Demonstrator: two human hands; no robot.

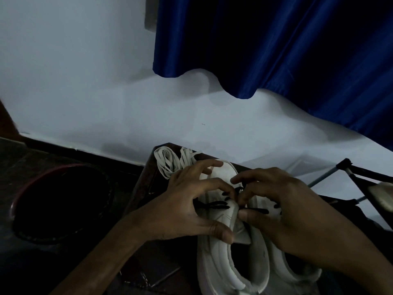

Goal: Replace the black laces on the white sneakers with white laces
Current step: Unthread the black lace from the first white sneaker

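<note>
Left hand (182, 211) grips sneaker (214, 258); right hand (287, 211) pinches laces (214, 204).

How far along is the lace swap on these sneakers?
Nothing looks finished: black laces still cross both white sneakers. In hand: the left hand grips one sneaker while the right hand pinches its black lace. Left: pull the black laces out of both, then thread the white laces bundled behind the shoes.
</note>
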